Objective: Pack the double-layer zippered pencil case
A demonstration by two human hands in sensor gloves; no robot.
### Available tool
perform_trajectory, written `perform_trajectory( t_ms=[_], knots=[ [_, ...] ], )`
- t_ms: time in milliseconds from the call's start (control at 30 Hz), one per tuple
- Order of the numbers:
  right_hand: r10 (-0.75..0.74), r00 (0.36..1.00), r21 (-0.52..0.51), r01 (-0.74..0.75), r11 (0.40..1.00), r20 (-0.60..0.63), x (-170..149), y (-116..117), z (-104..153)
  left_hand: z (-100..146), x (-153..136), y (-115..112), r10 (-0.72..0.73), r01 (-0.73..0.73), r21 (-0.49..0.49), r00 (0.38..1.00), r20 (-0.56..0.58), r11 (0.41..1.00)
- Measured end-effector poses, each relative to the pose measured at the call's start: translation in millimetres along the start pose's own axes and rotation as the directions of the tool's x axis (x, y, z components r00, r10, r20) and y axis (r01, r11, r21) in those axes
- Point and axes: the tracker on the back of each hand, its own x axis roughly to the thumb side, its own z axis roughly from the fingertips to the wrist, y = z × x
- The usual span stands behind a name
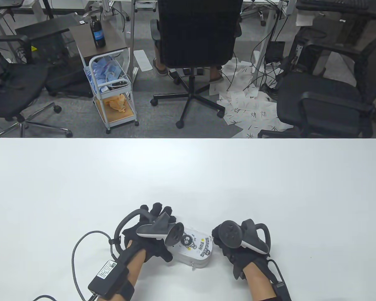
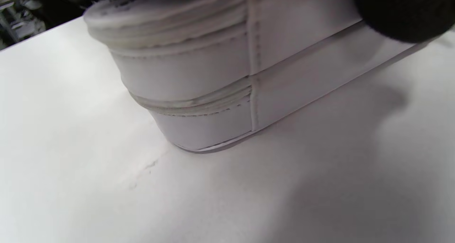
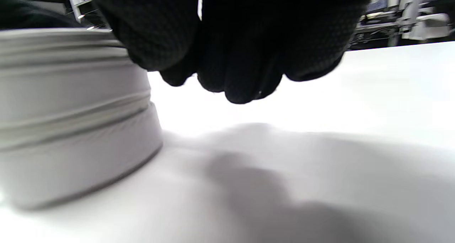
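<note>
A white double-layer pencil case (image 1: pixel 194 247) with a cartoon print lies flat near the table's front edge, between my hands. My left hand (image 1: pixel 159 218) lies over its left end and holds it; one gloved finger (image 2: pixel 401 12) presses the case's side (image 2: pixel 199 76), where both zip lines look shut. My right hand (image 1: pixel 221 247) is at the case's right end. In the right wrist view its fingers (image 3: pixel 241 58) are bunched against the upper edge of the case (image 3: pixel 71 122). Whether they pinch anything is hidden. A small metal zip pull (image 1: pixel 192 266) shows on the near side.
The white table (image 1: pixel 188 175) stretches far beyond the case. Cables from the gloves trail on it at the front left (image 1: pixel 76 250). Office chairs and a small cart (image 1: pixel 112 94) stand on the floor past the far edge.
</note>
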Motion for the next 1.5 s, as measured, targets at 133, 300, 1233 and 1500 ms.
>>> perform_trajectory(
  t_ms=[133, 300, 1233, 1500],
  knots=[
    [-0.018, 0.996, 0.125, 0.006, 0.992, 0.093, 8.1, -5.9, -2.6, -5.1, 0.6, -3.7, 0.142, -0.143, -0.042, 0.990, -0.022, 0.989],
    [0.008, 0.973, 0.118, -0.036, 0.992, 0.231, 43.8, -10.6, -0.2, -8.6, 6.5, -3.3, 0.127, -0.135, -0.099, 0.988, -0.085, 0.986],
    [0.103, 0.990, -0.552, -0.138, 0.822, -0.095, 14.2, -40.2, 39.2, 106.0, -60.4, -46.9, 0.377, -0.128, 0.673, 0.895, -0.238, 0.728],
    [0.067, 0.977, -0.339, -0.133, 0.931, -0.200, -11.6, -12.2, 18.2, 95.5, -83.6, -73.9, 0.383, -0.112, 0.560, 0.836, -0.394, 0.821]
  ],
)
